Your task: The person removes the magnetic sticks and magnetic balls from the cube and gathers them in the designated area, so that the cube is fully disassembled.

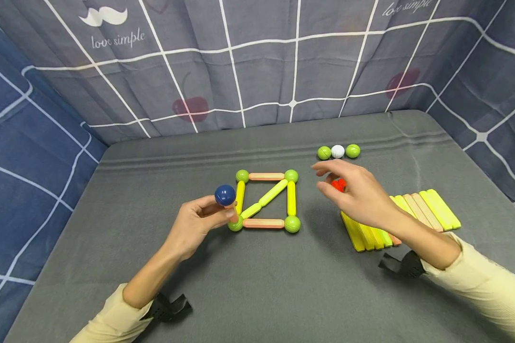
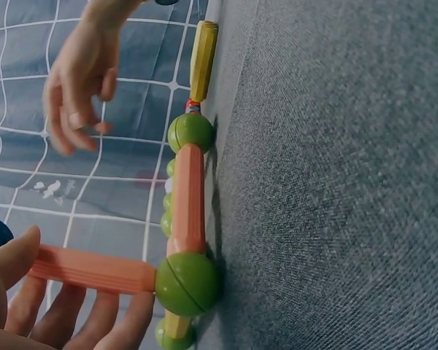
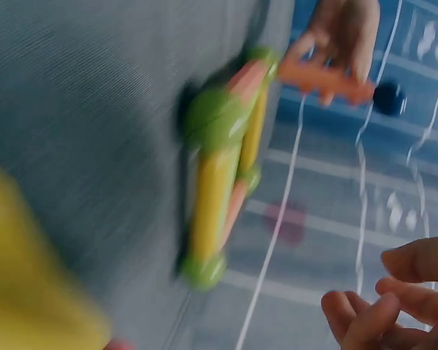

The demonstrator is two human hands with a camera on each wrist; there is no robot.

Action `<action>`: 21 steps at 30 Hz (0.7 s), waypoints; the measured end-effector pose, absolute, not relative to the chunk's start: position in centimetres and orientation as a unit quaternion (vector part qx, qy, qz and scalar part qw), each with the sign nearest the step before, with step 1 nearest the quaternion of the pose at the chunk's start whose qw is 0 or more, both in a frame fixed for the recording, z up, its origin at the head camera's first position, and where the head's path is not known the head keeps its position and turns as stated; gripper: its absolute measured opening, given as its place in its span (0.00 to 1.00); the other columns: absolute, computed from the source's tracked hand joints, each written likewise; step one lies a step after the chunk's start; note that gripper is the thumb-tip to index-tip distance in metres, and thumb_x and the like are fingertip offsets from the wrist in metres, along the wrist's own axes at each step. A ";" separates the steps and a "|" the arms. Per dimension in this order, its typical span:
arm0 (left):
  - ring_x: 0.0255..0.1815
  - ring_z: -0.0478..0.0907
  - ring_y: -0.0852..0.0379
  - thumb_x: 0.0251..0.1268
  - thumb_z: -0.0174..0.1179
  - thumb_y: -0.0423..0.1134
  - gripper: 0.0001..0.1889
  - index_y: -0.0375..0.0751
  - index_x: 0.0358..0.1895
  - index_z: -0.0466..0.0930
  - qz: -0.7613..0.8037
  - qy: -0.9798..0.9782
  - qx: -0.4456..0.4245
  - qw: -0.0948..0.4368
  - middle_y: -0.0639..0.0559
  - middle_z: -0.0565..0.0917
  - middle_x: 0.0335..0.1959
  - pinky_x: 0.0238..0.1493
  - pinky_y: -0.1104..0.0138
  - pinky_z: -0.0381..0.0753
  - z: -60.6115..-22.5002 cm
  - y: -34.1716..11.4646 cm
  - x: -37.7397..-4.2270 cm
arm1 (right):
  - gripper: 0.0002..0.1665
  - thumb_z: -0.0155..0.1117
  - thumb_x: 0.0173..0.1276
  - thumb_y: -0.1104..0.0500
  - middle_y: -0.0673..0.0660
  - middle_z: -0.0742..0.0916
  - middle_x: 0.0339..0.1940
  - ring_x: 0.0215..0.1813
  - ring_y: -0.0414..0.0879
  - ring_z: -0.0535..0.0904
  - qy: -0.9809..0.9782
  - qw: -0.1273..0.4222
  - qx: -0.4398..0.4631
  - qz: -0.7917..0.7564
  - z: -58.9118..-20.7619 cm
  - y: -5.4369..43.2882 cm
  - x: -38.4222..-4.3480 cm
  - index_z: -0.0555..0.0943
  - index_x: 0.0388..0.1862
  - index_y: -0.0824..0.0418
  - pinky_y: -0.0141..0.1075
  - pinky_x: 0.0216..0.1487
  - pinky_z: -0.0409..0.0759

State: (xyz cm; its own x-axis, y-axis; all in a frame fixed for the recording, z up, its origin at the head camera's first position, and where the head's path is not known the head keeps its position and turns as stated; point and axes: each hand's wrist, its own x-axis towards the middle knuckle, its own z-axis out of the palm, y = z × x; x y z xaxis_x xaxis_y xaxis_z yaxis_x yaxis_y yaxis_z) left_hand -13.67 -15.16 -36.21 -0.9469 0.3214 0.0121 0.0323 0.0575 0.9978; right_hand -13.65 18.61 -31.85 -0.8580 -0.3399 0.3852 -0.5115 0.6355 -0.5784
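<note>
My left hand (image 1: 190, 225) pinches an orange magnetic rod (image 2: 95, 270) between thumb and fingers. The rod stands upright on the green ball (image 2: 188, 284) at the near left corner of a flat square frame. A dark blue ball (image 1: 225, 195) sits on its top end. The frame has green balls at its corners, yellow rods (image 1: 291, 199) and orange rods (image 1: 263, 223) as sides, and a yellow-green diagonal (image 1: 272, 193). My right hand (image 1: 358, 194) hovers right of the frame, fingers loosely bent and holding nothing. Red pieces (image 1: 338, 184) lie below it, partly hidden.
Two rows of yellow, yellow-green and orange rods (image 1: 439, 209) lie at the right, partly behind my right forearm. Behind my right hand, a white ball (image 1: 337, 151) sits between two green balls (image 1: 353, 151). Grey cloth (image 1: 257, 286) covers the table; checked curtains (image 1: 266, 71) stand around it.
</note>
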 end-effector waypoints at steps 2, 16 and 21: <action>0.48 0.84 0.49 0.62 0.67 0.28 0.21 0.24 0.58 0.77 0.672 0.723 0.124 0.104 0.28 0.81 0.51 0.51 0.57 0.80 -36.2 -15.2 -13.7 | 0.17 0.65 0.69 0.63 0.48 0.85 0.50 0.41 0.38 0.80 -0.882 0.101 0.268 0.376 -31.4 16.7 -13.6 0.81 0.57 0.58 0.36 0.34 0.77; 0.49 0.83 0.47 0.63 0.68 0.33 0.17 0.33 0.54 0.82 0.670 0.723 0.132 0.105 0.43 0.85 0.47 0.52 0.59 0.80 -36.2 -15.1 -13.9 | 0.15 0.67 0.70 0.56 0.50 0.83 0.45 0.41 0.36 0.78 -0.805 0.098 0.406 0.422 -28.9 6.7 -13.9 0.83 0.52 0.60 0.31 0.39 0.78; 0.49 0.83 0.46 0.63 0.67 0.30 0.15 0.33 0.52 0.82 0.687 0.706 0.131 0.111 0.46 0.86 0.45 0.51 0.57 0.80 -36.2 -15.2 -13.9 | 0.09 0.68 0.68 0.56 0.48 0.84 0.40 0.39 0.39 0.80 -0.838 0.083 0.373 0.391 -28.8 5.4 -14.6 0.85 0.44 0.59 0.35 0.40 0.76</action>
